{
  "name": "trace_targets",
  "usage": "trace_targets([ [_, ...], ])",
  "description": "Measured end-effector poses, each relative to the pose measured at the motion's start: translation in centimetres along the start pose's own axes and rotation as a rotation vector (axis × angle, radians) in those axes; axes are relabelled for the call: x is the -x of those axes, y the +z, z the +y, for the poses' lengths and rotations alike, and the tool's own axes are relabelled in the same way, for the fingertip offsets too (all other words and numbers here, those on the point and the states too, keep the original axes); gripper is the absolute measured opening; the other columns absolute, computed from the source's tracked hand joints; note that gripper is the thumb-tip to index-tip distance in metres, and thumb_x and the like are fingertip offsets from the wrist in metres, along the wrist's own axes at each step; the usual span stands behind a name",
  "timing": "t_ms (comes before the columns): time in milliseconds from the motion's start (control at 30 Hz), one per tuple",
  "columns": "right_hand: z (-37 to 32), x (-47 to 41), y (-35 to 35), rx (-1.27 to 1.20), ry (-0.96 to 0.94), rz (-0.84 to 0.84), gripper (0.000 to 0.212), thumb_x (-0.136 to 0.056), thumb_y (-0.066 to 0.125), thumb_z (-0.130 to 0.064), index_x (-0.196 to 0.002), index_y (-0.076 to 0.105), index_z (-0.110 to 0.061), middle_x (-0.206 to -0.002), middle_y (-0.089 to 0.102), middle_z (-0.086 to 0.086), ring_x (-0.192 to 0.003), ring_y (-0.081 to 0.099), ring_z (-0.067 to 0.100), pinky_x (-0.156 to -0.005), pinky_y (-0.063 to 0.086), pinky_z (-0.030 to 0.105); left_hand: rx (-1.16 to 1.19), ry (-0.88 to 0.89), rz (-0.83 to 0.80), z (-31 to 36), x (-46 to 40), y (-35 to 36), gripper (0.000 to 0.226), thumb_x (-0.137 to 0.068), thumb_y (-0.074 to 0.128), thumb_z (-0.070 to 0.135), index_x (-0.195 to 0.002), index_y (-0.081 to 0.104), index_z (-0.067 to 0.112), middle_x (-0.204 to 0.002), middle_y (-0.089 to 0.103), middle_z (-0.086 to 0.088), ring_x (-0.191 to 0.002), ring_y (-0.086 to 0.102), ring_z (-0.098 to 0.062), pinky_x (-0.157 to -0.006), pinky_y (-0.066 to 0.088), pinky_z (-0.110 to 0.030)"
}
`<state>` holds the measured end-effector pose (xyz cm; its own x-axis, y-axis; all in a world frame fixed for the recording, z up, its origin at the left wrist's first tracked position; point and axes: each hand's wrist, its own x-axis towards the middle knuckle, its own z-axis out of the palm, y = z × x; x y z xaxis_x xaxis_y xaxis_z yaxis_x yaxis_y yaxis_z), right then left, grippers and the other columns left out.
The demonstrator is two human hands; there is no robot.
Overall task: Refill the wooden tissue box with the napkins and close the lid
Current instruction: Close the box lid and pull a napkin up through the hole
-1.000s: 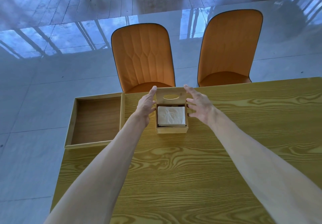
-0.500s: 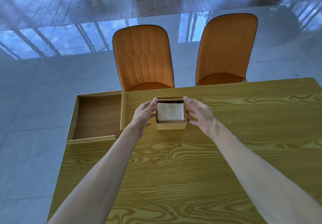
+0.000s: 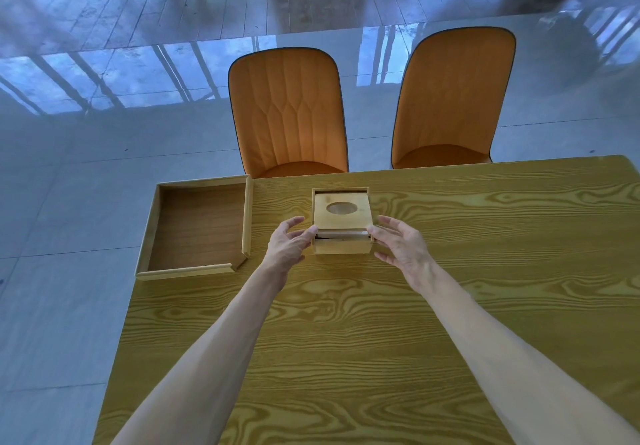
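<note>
The small wooden tissue box (image 3: 341,248) stands on the table near its far edge. Its lid (image 3: 349,223), with an oval hole, lies almost flat over the box, slightly raised at the front. A thin white strip of napkins (image 3: 341,234) shows in the gap under the lid's front edge. My left hand (image 3: 287,245) touches the lid's front left corner with its fingertips. My right hand (image 3: 401,247) touches the front right corner, so the lid is held between both hands, fingers spread.
A shallow wooden tray (image 3: 187,270) lies left of the box, hanging over the wooden table's (image 3: 346,323) left edge. Two orange chairs (image 3: 287,108) (image 3: 450,98) stand beyond the far edge on a glossy tiled floor.
The lid stood upright behind the open box, with the napkins exposed. It has swung down over them, and both hands have come back to the box's front corners.
</note>
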<state>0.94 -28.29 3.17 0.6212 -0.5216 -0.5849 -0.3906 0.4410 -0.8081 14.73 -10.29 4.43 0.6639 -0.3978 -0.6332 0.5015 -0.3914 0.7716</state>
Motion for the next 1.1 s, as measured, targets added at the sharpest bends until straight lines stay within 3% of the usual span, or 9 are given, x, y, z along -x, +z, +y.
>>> trace_targets([
  [267, 0.8, -0.3, 0.5, 0.072, -0.057, 0.072, 0.043, -0.084, 0.078, -0.011, -0.124, 0.063, -0.015, -0.110, 0.072, 0.000, -0.100, 0.068, 0.012, -0.080, 0.056, 0.027, -0.139, -0.017, 0.010, -0.6, -0.8, 0.4, 0.046, -0.092, 0.068, 0.023, -0.135, 0.052, 0.020, -0.113, 0.064, -0.001, -0.100, 0.063, -0.018, -0.081, 0.048, -0.032],
  [433, 0.9, -0.6, 0.8, 0.145, -0.099, 0.092, 0.043, -0.084, 0.077, -0.007, -0.123, 0.062, -0.015, -0.109, 0.069, 0.000, -0.098, 0.067, 0.011, -0.070, 0.054, 0.020, -0.206, -0.012, 0.032, -1.0, -1.5, 0.6, 0.045, -0.091, 0.069, 0.021, -0.133, 0.053, 0.020, -0.115, 0.067, -0.003, -0.102, 0.065, -0.020, -0.083, 0.047, -0.032],
  [533, 0.8, -0.8, 0.7, 0.218, -0.145, 0.098, 0.041, -0.083, 0.078, -0.010, -0.120, 0.062, -0.017, -0.109, 0.069, -0.001, -0.097, 0.067, 0.010, -0.072, 0.054, 0.018, -0.251, -0.009, 0.009, -0.9, -1.8, 0.4, 0.045, -0.091, 0.069, 0.023, -0.133, 0.053, 0.022, -0.115, 0.068, -0.003, -0.101, 0.065, -0.018, -0.082, 0.047, -0.031],
  [633, 0.5, -1.1, 0.8, 0.483, -0.288, 0.185, 0.037, -0.084, 0.078, -0.024, -0.118, 0.064, -0.018, -0.107, 0.068, -0.004, -0.093, 0.065, 0.008, -0.070, 0.047, 0.008, -0.271, -0.001, -0.010, -0.7, -2.0, 0.2, 0.045, -0.091, 0.069, 0.026, -0.133, 0.053, 0.023, -0.116, 0.067, -0.003, -0.098, 0.062, -0.016, -0.083, 0.047, -0.031],
  [733, -0.6, -1.6, 1.7, 0.831, -0.496, 0.335, 0.027, -0.086, 0.073, -0.035, -0.110, 0.069, -0.022, -0.098, 0.068, -0.002, -0.082, 0.061, 0.010, -0.065, 0.045, 0.017, -0.260, 0.014, 0.008, -0.6, -2.2, 0.4, 0.050, -0.089, 0.069, 0.036, -0.134, 0.053, 0.024, -0.117, 0.064, -0.001, -0.099, 0.061, -0.016, -0.084, 0.045, -0.031],
  [800, -1.6, -2.0, 3.1, 1.005, -0.572, 0.338, 0.024, -0.088, 0.070, -0.037, -0.106, 0.074, -0.022, -0.099, 0.069, 0.001, -0.082, 0.061, 0.014, -0.065, 0.044, 0.022, -0.262, 0.021, 0.037, -0.6, -2.2, 0.7, 0.054, -0.087, 0.070, 0.041, -0.135, 0.051, 0.025, -0.117, 0.063, -0.001, -0.097, 0.060, -0.014, -0.083, 0.043, -0.030],
  [967, -3.4, -3.1, 7.1, 1.299, -0.599, 0.298, 0.033, -0.090, 0.067, -0.044, -0.112, 0.075, -0.022, -0.116, 0.069, 0.003, -0.103, 0.067, 0.020, -0.078, 0.050, 0.026, -0.300, 0.035, 0.109, -0.4, -2.3, 1.6, 0.064, -0.085, 0.069, 0.050, -0.139, 0.047, 0.024, -0.120, 0.062, -0.001, -0.100, 0.060, -0.017, -0.082, 0.044, -0.030],
  [1100, -3.3, -4.1, 8.7, 1.509, -0.569, 0.302, 0.037, -0.091, 0.063, -0.048, -0.111, 0.073, -0.018, -0.114, 0.069, 0.004, -0.105, 0.067, 0.021, -0.086, 0.054, 0.032, -0.338, 0.043, 0.129, -0.5, -2.5, 2.0, 0.065, -0.083, 0.071, 0.048, -0.139, 0.046, 0.025, -0.117, 0.062, 0.001, -0.100, 0.062, -0.018, -0.085, 0.050, -0.033],
])
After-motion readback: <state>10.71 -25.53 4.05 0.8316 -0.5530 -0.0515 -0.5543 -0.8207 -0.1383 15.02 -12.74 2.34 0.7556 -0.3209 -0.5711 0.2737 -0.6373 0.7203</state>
